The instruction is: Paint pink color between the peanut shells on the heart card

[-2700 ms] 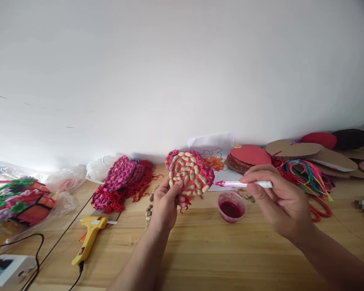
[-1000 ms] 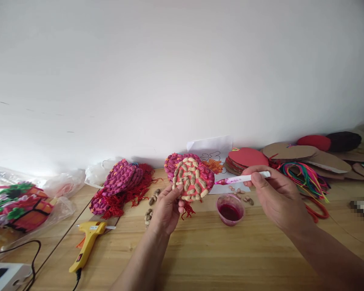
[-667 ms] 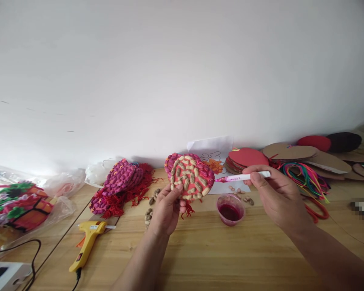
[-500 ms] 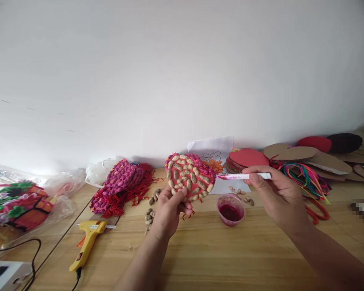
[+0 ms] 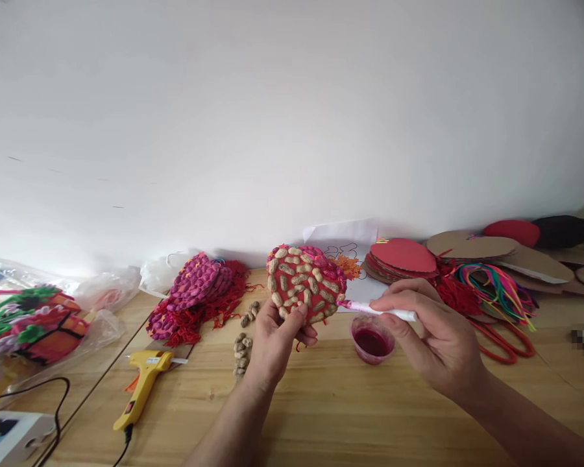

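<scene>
My left hand (image 5: 279,340) grips the lower edge of a red disc covered with peanuts (image 5: 296,285), holding it up above the table. Most peanuts on it are bare tan; those along its right edge are painted magenta. Between the thumb and fingers of my right hand (image 5: 438,337) is a white-handled paintbrush (image 5: 389,311). Its magenta tip touches the disc's lower right edge. Below the brush stands a small clear cup of dark magenta paint (image 5: 371,340). Behind the disc lie a sheet of paper with a line drawing (image 5: 338,232) and an orange leaf-like piece (image 5: 349,266).
Loose peanuts (image 5: 242,353) lie left of the disc. Finished-looking purple peanut pieces with red yarn (image 5: 194,292) sit behind a yellow glue gun (image 5: 143,386). Red discs (image 5: 403,256), cardboard shapes (image 5: 472,248) and coloured cords (image 5: 496,292) line the wall at right. A white power strip (image 5: 17,438) is front left.
My right hand has moved down and slightly left, tilting the brush. Its tip has shifted from the disc's right edge to lower down. The left hand still holds the disc.
</scene>
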Demonstrator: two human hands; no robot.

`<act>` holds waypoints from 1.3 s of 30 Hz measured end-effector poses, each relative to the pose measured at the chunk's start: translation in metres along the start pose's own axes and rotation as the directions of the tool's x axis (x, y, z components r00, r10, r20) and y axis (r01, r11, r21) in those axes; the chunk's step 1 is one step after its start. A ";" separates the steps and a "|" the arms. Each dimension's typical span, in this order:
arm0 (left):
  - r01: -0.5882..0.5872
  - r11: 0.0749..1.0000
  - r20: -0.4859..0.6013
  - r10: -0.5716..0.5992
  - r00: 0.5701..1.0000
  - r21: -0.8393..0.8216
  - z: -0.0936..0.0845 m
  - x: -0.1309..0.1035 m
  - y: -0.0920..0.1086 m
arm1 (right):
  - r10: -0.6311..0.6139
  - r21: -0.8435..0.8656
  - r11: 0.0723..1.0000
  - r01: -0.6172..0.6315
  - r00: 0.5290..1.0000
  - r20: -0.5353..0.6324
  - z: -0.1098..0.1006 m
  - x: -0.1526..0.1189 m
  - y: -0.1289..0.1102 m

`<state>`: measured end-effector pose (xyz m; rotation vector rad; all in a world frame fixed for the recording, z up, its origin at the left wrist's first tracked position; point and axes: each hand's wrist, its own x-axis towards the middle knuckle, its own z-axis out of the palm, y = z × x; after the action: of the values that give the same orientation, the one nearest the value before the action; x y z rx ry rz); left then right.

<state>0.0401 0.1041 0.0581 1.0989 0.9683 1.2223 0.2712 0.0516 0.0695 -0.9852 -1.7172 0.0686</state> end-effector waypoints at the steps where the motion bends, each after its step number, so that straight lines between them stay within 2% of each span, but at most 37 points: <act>1: -0.009 1.000 0.000 0.009 1.000 0.013 0.000 -0.001 0.000 | -0.023 -0.014 1.000 0.023 1.000 0.014 0.000 0.000 -0.001; 8: -0.069 0.991 0.025 0.067 0.997 0.111 0.001 -0.005 0.001 | -0.055 -0.096 0.994 0.050 0.997 -0.050 -0.002 0.003 0.000; 14: -0.064 0.990 0.020 0.062 0.998 0.122 0.003 -0.006 0.002 | -0.135 -0.152 0.979 0.140 0.990 0.044 -0.002 0.002 -0.003; 19: -0.068 0.991 0.018 0.067 0.998 0.114 0.003 -0.004 0.001 | -0.130 -0.184 0.975 0.126 0.992 -0.009 -0.003 0.004 -0.003; 24: -0.055 0.993 0.014 0.054 0.998 0.105 0.002 -0.005 -0.001 | -0.164 -0.158 0.973 0.168 0.986 0.040 -0.003 0.005 -0.004; 28: -0.055 0.993 0.020 0.053 0.998 0.103 0.001 -0.005 -0.002 | -0.183 -0.192 0.966 0.176 0.983 -0.019 -0.004 0.006 -0.004; 34: -0.059 0.994 0.015 0.058 0.998 0.093 0.001 -0.004 -0.004 | -0.173 -0.166 0.971 0.174 0.985 0.017 -0.004 0.005 -0.004; 39: -0.076 0.992 0.025 0.074 0.997 0.098 0.001 -0.003 -0.004 | -0.176 -0.196 0.967 0.162 0.982 -0.060 -0.006 0.006 -0.003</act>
<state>0.0416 0.1015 0.0544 1.2335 0.9868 1.2315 0.2738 0.0511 0.0778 -0.9624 -1.7526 -0.2464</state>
